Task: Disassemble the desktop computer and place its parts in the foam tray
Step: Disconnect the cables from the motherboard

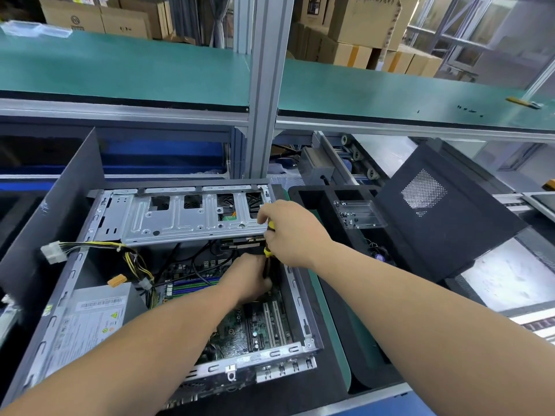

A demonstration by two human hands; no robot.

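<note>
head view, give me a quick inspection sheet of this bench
surface: green mat under the open computer case
job's things: circuit board, power supply and drive cage in the case; foam tray to the right holds a clear plastic box
clutter: black side panel leaning at right
hands: right hand grips a yellow-black screwdriver; left hand at its shaft
cables: yellow-black wires with a loose white plug
surroundings: green shelf, cardboard boxes

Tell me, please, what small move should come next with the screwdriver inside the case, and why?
Probably turn the screwdriver to loosen a screw: the right hand grips its yellow-black handle upright, and the left hand steadies its lower end above the motherboard. The tip is hidden.
</note>
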